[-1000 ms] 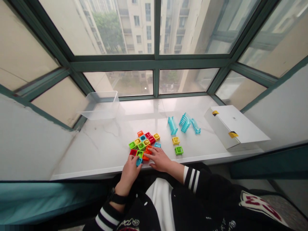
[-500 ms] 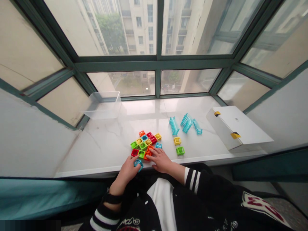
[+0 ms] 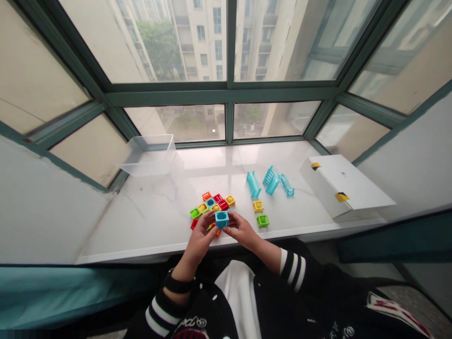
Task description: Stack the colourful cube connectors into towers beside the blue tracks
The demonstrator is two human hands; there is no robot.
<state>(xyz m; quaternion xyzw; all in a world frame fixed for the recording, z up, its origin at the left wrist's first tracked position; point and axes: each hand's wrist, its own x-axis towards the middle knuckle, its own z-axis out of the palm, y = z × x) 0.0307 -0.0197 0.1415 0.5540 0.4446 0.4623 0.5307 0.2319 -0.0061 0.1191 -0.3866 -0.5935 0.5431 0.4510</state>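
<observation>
A blue hollow toy block (image 3: 221, 220) with a round opening on top is raised above the sill, between my two hands. My left hand (image 3: 202, 234) grips its left side, and my right hand (image 3: 240, 229) grips its right side. Below and behind it lies a cluster of coloured blocks, among them a red block (image 3: 222, 204), a yellow block (image 3: 230, 201), a green block (image 3: 195, 213) and an orange block (image 3: 206, 196). The hands hide the near part of that cluster.
Right of the cluster sit a single yellow block (image 3: 258, 206) and a green one (image 3: 263, 221). Clear blue track pieces (image 3: 271, 180) lie behind them. A transparent bin (image 3: 148, 165) stands at the back left, a white box (image 3: 353, 183) at the right. Windows enclose the sill.
My left hand has lifted the blue block from the sill's front edge and moved it right. My right hand has left the orange blocks and now holds the blue block too.
</observation>
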